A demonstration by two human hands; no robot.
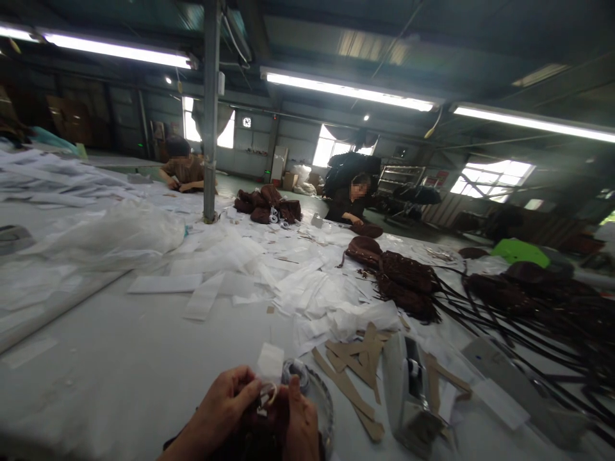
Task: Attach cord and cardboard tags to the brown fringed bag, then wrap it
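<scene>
At the bottom centre both my hands work close together over a dark brown piece (262, 429). My left hand (218, 410) is closed, its fingertips pinching a small pale ring (267, 394) with a white tag (270, 362) standing up from it. My right hand (300, 426) is closed against the same piece, thumb raised beside the ring. A round silvery object (317, 394) lies just behind my right hand.
A tape dispenser (413, 397) and tan cardboard strips (353, 362) lie to the right. White paper scraps (298, 282) cover the table's middle. Dark brown bags (403, 278) and long straps (528, 333) lie right. Two people sit at the far side, near a steel post (210, 115).
</scene>
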